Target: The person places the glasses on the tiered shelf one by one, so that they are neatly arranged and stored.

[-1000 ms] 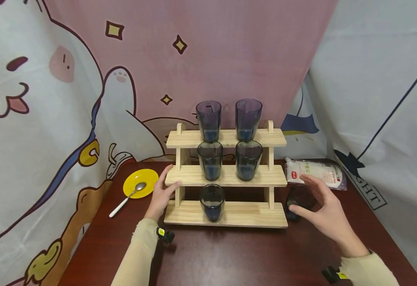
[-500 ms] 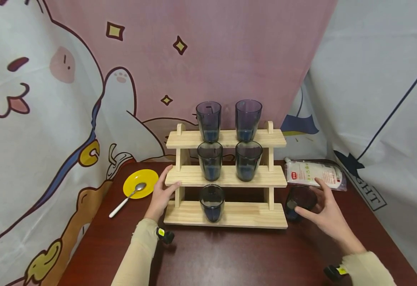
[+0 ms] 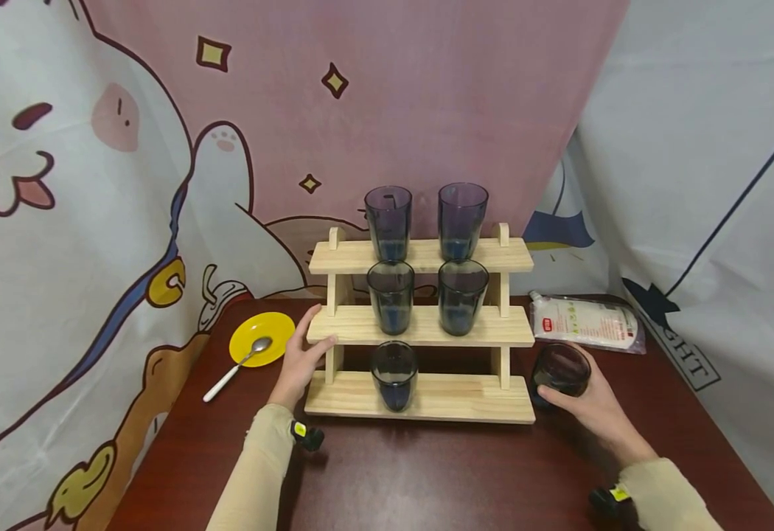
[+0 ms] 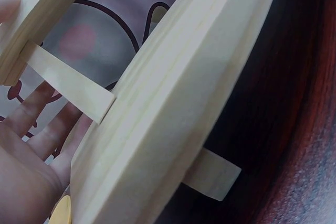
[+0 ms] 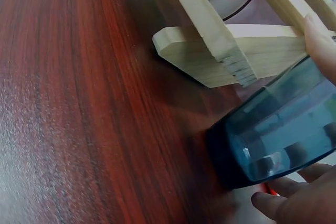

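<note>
A three-tier wooden display rack [image 3: 456, 398] stands on the dark red table. My left hand [image 3: 298, 366] grips the left end of its middle shelf, thumb on the front edge and fingers behind; in the left wrist view, the fingers spread beside the upright. Right of the rack, my right hand [image 3: 597, 405] holds a dark tinted drinking glass [image 3: 562, 369], thumb on the near side and fingers round the far side. In the right wrist view that glass [image 5: 278, 129] is bluish, its base close to the tabletop. One similar glass [image 3: 394, 376] is on the bottom shelf.
Two tinted glasses stand on the middle shelf, including one at right [image 3: 462, 299], and two on the top shelf, including one at left [image 3: 388, 221]. A yellow plate [image 3: 248, 328] with a spoon [image 3: 236, 371] lies left. A printed pouch [image 3: 589, 322] lies behind the held glass.
My right hand has moved in to the glass on the right, and its thumb and fingers have closed round it. My left hand stays on the rack.
</note>
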Tool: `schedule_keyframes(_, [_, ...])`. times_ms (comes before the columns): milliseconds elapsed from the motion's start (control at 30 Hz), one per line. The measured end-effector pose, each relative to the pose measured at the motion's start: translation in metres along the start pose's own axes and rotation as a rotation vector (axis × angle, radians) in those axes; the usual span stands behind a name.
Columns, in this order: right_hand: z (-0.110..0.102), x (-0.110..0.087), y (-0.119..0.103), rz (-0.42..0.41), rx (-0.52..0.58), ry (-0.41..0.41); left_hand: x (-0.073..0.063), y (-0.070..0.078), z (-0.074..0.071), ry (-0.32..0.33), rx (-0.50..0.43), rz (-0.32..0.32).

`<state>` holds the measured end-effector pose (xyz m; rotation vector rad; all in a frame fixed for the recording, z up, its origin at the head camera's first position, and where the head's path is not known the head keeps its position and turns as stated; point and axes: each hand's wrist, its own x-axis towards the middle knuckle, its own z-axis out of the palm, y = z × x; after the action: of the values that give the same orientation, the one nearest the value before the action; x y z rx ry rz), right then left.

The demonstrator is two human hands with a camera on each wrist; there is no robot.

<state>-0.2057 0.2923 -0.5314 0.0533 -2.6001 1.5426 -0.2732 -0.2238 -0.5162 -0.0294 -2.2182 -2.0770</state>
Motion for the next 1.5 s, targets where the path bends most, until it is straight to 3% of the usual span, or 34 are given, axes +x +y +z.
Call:
schedule_keyframes(567, [0.007, 0.001, 0.007, -0.049, 0.065, 0.071, 0.001, -0.001, -0.002, 0.000, 0.032, -0.012])
schedule_keyframes(1167, [0.001, -0.015, 0.005, 0.050, 0.071, 0.182, 0.001, 0.000, -0.001, -0.003, 0.032, 0.006])
schedule_keyframes(1300, [-0.006, -0.019, -0.002, 0.055, 0.104, 0.195, 0.001, 0.001, -0.001, -0.002, 0.032, 0.009])
schedule_keyframes(1500, [-0.015, -0.026, -0.015, 0.009, 0.322, 0.165, 0.001, 0.000, -0.001, 0.001, 0.032, 0.011])
